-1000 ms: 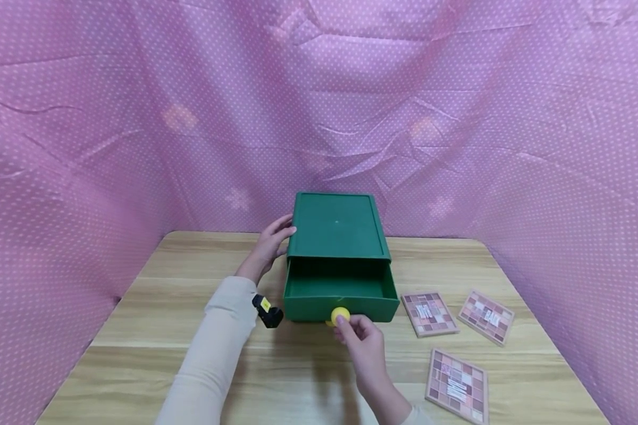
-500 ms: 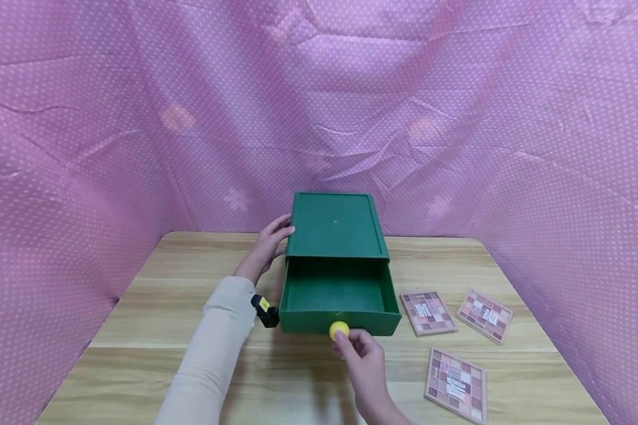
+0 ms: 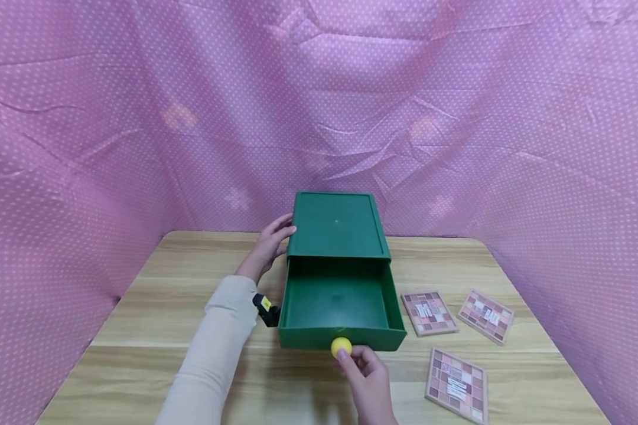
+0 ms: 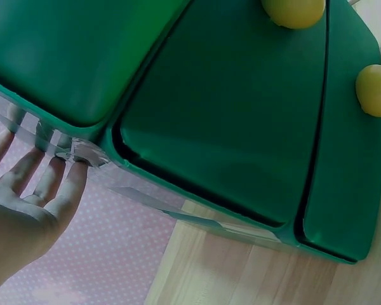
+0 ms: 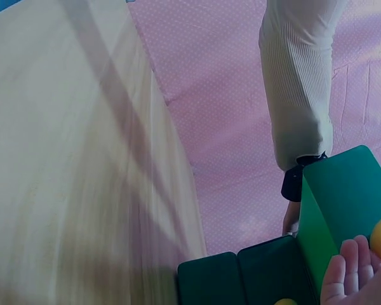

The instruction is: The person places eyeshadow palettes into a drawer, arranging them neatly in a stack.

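A green drawer cabinet [image 3: 336, 224] stands at the middle of the table in the head view, its top drawer [image 3: 308, 339] pulled well out with the green floor showing. My right hand [image 3: 371, 381] pinches the round yellow knob [image 3: 341, 346] on that drawer's front, thumb on the near side. At the cabinet's left side, my left hand [image 3: 267, 248] rests with fingers spread against it. In the left wrist view the fingertips [image 4: 76, 175] touch the clear side panel. Two lower drawers are pushed in, each with a yellow knob [image 4: 374, 91].
Three eyeshadow palettes lie on the table to the right: a near one [image 3: 456, 386], a middle one [image 3: 429, 313] and a far right one [image 3: 486, 317]. Pink dotted cloth [image 3: 319, 118] hangs behind and on both sides of the wooden table [image 3: 191, 260].
My right hand has moved toward me with the knob, and the top drawer has slid further out. The left hand and the palettes have stayed in place.
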The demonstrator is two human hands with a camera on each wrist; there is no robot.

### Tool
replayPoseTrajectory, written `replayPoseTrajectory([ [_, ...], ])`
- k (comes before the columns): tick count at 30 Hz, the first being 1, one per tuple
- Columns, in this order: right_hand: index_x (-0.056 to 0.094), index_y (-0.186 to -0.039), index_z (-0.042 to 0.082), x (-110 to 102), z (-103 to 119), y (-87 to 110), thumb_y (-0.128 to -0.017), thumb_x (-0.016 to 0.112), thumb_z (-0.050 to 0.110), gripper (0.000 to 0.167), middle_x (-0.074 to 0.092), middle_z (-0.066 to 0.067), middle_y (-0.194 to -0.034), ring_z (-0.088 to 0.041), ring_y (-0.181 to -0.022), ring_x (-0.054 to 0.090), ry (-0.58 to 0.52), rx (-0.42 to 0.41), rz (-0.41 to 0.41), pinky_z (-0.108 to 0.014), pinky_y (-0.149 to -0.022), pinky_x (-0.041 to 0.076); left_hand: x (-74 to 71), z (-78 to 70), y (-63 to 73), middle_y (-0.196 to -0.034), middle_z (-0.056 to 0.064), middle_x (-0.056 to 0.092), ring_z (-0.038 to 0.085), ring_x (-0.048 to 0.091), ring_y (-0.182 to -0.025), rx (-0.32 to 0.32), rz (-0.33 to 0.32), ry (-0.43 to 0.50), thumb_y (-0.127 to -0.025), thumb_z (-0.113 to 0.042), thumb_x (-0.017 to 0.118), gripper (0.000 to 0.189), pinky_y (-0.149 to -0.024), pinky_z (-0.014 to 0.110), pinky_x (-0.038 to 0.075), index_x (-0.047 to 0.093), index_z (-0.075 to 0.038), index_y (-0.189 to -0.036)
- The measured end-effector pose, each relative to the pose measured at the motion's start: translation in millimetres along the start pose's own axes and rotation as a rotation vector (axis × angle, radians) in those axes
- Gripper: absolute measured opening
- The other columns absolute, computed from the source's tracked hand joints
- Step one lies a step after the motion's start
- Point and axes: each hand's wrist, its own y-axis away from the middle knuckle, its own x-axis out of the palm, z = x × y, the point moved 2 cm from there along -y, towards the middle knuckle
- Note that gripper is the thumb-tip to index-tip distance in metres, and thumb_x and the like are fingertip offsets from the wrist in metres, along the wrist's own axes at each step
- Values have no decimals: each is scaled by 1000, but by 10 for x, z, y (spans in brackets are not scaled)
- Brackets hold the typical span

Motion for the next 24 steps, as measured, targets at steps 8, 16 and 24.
replayPoseTrajectory([
  [8,53,-94,-7,-98,-86,57,-83,58,24,33,58,-6,-82,-19,-77,58,8,-31,41,-30,-72,46,101,-181,167,-133,10,32,25,33,-118,-49,-6,-9,-87,-17,50,48,-89,44,34,34,-9,-132],
  [16,52,-94,-11,-122,-155,97,-83,57,16,30,58,-14,-82,-16,-72,58,-13,-91,36,-26,-67,48,66,-91,101,-132,9,32,24,33,-117,-35,10,34,-87,-19,52,49,-88,44,34,35,-12,-132],
  [24,52,-96,-10,-138,-164,97,-84,57,18,31,58,-13,-83,-16,-72,57,-7,-73,43,-26,-68,47,58,-57,80,-132,9,32,24,32,-118,-28,2,30,-87,-20,52,49,-89,46,33,35,-12,-132],
])
